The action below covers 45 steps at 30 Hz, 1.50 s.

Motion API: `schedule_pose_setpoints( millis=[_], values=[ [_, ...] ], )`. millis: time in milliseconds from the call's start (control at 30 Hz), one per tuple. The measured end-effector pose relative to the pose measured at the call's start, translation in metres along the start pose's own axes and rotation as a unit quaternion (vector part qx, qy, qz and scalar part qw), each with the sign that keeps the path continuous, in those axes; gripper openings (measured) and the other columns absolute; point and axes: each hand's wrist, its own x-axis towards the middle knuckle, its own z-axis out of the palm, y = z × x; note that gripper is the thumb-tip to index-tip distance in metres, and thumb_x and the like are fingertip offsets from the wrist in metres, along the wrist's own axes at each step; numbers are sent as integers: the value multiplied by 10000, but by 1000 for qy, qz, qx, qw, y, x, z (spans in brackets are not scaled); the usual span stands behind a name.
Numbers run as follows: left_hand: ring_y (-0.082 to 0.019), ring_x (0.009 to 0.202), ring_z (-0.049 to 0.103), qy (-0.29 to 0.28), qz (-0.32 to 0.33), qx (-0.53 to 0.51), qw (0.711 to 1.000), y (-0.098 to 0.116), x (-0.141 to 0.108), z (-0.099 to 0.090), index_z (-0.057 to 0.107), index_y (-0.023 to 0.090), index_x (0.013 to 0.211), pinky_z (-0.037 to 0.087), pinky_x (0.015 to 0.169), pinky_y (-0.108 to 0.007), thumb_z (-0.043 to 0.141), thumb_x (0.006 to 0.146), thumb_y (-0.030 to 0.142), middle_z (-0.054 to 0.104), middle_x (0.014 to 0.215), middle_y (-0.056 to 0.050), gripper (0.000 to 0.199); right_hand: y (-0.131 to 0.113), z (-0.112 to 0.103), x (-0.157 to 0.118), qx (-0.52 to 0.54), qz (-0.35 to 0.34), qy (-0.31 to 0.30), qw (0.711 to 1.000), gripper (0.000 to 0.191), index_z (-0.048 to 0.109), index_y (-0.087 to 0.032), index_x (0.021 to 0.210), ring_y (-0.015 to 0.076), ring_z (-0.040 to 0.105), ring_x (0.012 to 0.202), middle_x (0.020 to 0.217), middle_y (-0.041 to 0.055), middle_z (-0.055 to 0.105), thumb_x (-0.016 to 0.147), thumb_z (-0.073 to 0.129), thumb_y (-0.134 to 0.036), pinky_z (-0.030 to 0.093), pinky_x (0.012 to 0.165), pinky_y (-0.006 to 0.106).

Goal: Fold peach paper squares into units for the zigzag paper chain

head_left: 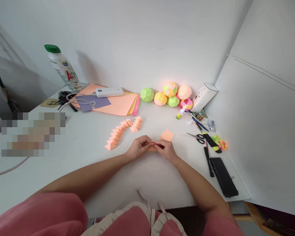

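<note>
A small piece of orange paper (152, 148) is pinched between my two hands, close to the table's surface. My left hand (140, 146) grips its left side with thumb and fingertips, while my right hand (167, 150) pinches the right side; the fingers hide most of it. Just beyond my right hand lie flat orange paper pieces (167, 134). To the left, a long curved row of folded orange paper units (116, 133) stretches across the table, with a shorter row (136, 124) beside it.
Several faceted paper balls (147, 95) sit against the wall. Scissors (198, 137), a glue bottle (180, 113), a utility knife (212, 142) and a black phone (224, 177) lie at right. Paper sheets (120, 103) carry a power bank (110, 92); a white bottle (65, 72) stands back left.
</note>
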Motion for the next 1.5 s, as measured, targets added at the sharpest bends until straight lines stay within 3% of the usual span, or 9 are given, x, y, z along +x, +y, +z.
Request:
schedule_pose_setpoints(
  millis=[633, 1067, 1267, 1500],
  values=[
    [-166, 746, 605, -1, -12, -103, 995, -6, 1, 1, 709, 182, 781, 506, 664, -291, 653, 720, 353, 650, 826, -64, 190, -2, -1, 0, 63, 88, 4, 994, 205, 680, -162, 735, 108, 477, 520, 578, 9, 567, 746, 600, -351, 391, 475, 230],
    [-152, 729, 571, -16, -12, -39, 999, -3, 1, -1, 631, 175, 770, 473, 643, -275, 571, 769, 382, 614, 804, -43, 215, -2, 0, -1, 64, 72, 5, 995, 217, 641, -159, 673, 96, 446, 491, 565, 8, 555, 754, 585, -352, 384, 451, 227],
    [-145, 683, 557, -32, -63, -25, 997, 2, 0, 0, 596, 168, 792, 453, 567, -249, 551, 767, 394, 609, 758, -31, 232, -6, -1, -2, 60, 72, 4, 996, 222, 612, -154, 650, 97, 436, 507, 570, 6, 531, 759, 577, -344, 369, 463, 228],
    [-99, 561, 475, -36, -67, -16, 997, 7, 0, 0, 563, 166, 720, 392, 472, -205, 533, 751, 366, 552, 659, 2, 205, -4, -2, -2, 67, 75, -11, 995, 219, 610, -157, 656, 95, 426, 493, 566, -2, 522, 749, 578, -352, 364, 450, 222]
  ],
)
